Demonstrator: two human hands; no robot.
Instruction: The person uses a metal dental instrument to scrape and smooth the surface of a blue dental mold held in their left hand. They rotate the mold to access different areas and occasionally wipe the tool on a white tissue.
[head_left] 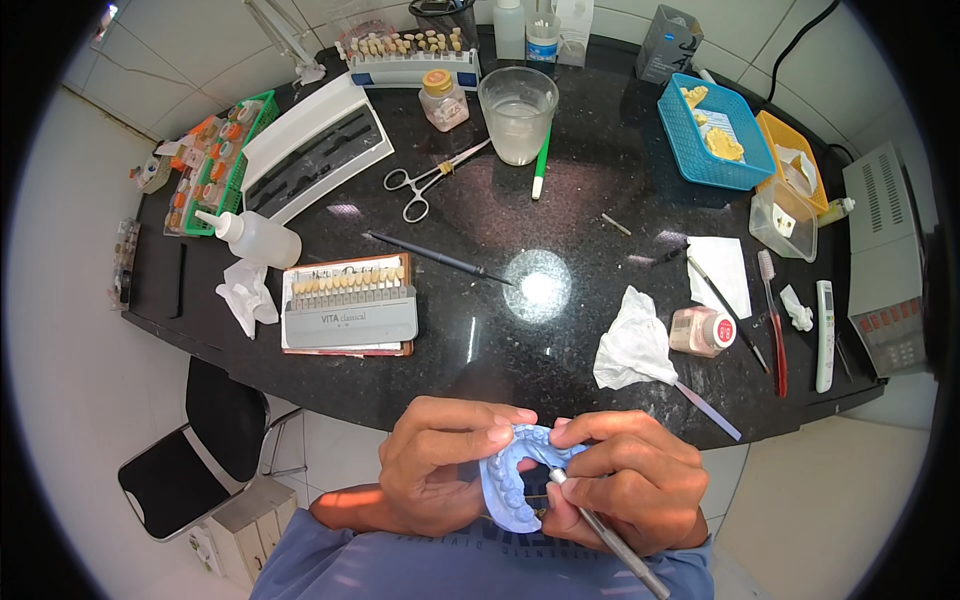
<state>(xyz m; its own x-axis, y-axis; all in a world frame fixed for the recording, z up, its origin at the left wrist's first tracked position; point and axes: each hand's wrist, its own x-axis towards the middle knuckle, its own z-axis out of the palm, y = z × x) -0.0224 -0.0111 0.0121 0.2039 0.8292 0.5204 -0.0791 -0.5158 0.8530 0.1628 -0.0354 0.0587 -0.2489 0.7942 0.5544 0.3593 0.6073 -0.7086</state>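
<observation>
Close to my body, my left hand [432, 465] grips the left side of a blue horseshoe-shaped dental cast [496, 478], thumb and fingers on its upper rim. My right hand [640, 480] is closed round a slim hand tool with a silver metal handle [612, 540]; its working end points at the inner curve of the cast. The kind of tip is too small to make out. Fingers of the right hand also touch the upper right of the cast and hide part of it. The handle slants down to the right.
On the black worktop [480, 370] lie a tooth shade guide [350, 318], a black-handled instrument [440, 257], scissor-like forceps [430, 182], a crumpled tissue [632, 342] and a pink powder bottle [700, 332]. Further back stand a water cup [518, 110] and a blue basket [710, 165].
</observation>
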